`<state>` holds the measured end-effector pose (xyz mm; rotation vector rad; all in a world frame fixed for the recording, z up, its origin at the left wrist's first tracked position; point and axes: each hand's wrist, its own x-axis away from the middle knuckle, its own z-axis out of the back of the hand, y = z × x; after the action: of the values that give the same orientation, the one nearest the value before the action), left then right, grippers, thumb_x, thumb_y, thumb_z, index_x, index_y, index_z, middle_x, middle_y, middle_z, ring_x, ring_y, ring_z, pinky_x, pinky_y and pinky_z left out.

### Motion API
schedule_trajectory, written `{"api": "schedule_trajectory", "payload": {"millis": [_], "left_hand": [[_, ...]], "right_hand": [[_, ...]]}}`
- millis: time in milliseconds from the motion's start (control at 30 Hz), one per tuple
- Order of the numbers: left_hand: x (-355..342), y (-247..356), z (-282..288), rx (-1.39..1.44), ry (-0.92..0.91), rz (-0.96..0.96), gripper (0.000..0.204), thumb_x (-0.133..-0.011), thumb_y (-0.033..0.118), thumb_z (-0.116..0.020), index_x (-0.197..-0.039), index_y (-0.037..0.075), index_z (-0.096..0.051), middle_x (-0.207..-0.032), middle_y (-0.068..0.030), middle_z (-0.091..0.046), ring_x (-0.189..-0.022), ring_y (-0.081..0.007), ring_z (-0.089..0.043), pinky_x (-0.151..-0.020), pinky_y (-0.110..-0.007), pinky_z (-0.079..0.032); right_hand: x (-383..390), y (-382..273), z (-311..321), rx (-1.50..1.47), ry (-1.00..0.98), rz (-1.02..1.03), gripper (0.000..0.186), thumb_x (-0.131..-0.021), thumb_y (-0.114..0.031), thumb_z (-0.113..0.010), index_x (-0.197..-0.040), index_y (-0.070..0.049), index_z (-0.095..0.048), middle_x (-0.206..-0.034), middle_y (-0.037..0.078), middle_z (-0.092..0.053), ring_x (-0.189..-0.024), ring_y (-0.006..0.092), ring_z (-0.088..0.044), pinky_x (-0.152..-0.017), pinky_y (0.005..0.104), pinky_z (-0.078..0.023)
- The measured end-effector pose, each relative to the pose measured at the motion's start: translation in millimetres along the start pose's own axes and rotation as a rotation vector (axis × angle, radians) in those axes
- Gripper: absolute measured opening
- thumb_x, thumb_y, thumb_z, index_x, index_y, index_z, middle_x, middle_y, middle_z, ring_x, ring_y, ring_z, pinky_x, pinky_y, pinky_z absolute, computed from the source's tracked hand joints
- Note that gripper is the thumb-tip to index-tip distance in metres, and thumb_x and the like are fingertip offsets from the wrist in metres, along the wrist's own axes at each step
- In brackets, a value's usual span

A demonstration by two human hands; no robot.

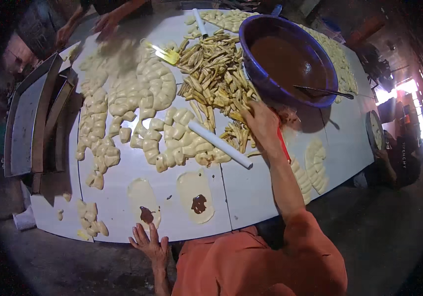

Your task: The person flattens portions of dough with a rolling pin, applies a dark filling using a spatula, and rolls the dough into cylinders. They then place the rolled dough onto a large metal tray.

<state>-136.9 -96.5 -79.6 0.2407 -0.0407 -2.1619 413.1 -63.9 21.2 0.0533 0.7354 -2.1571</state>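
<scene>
My right hand (261, 124) reaches into a heap of yellow-brown banana strips (211, 69). Its fingers are drawn together on a banana strip at the heap's lower right side, their tips partly hidden. At the near table edge my left hand (151, 246) is open, fingers spread, holding nothing. Its fingertips touch or nearly touch the lower end of a flattened oval dough sheet (140, 192) with a dark brown dab of filling (146, 214). Beside that, a second dough sheet (188, 190) bears another brown dab (198, 203). A white rolling pin (220, 144) lies between dough pieces and strips.
A big blue basin (251, 54) of brown filling with a spoon (325, 92) stands right of the heap. A red handle (284, 143) shows beside my right forearm. Pale dough pieces (154, 84), a yellow scraper (171, 56) and metal trays (24, 123) lie leftward. Another person's hands (108, 22) are at far left.
</scene>
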Motion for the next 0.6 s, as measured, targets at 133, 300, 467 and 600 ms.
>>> {"api": "schedule_trajectory", "payload": {"millis": [133,300,467,600], "left_hand": [[-1,3,1,0.014,0.017,0.005,0.069,-0.105,0.063,-0.038,-0.155,0.017,-0.049,-0.166,-0.0221,-0.032,-0.152,-0.0449,-0.028,-0.12,-0.069,-0.01],[6,2,1,-0.012,-0.005,0.002,0.069,-0.105,0.062,-0.038,-0.155,0.016,-0.049,-0.166,-0.0213,-0.032,-0.153,-0.044,-0.026,-0.121,-0.068,-0.009],[6,4,9,0.031,-0.014,0.042,0.065,-0.106,0.061,-0.04,-0.156,0.02,-0.048,-0.166,-0.0188,-0.031,-0.154,-0.0412,-0.024,-0.122,-0.066,-0.008],[-1,1,15,0.068,-0.107,0.084,0.062,-0.101,0.058,-0.053,-0.148,0.02,-0.059,-0.164,-0.0233,-0.033,-0.153,-0.043,-0.025,-0.118,-0.07,-0.009]], "right_hand": [[-20,7,-16,0.146,-0.078,0.045,0.032,-0.094,-0.031,-0.068,-0.106,-0.002,-0.074,-0.097,0.021,-0.072,-0.093,0.0396,-0.071,-0.082,0.0481,-0.055],[-19,21,6,-0.271,-0.206,-0.261,0.041,-0.089,-0.035,-0.075,-0.109,0.001,-0.076,-0.09,0.016,-0.077,-0.083,0.024,-0.073,-0.077,0.036,-0.055],[-18,26,14,-0.606,-0.383,-0.46,0.032,-0.096,-0.022,-0.074,-0.116,0.003,-0.074,-0.088,0.004,-0.072,-0.077,0.0091,-0.064,-0.07,0.028,-0.051],[18,-39,47,-0.671,-0.358,-0.403,0.033,-0.097,-0.019,-0.072,-0.119,0.005,-0.072,-0.091,0.003,-0.069,-0.076,0.0066,-0.06,-0.069,0.0245,-0.049]]}}
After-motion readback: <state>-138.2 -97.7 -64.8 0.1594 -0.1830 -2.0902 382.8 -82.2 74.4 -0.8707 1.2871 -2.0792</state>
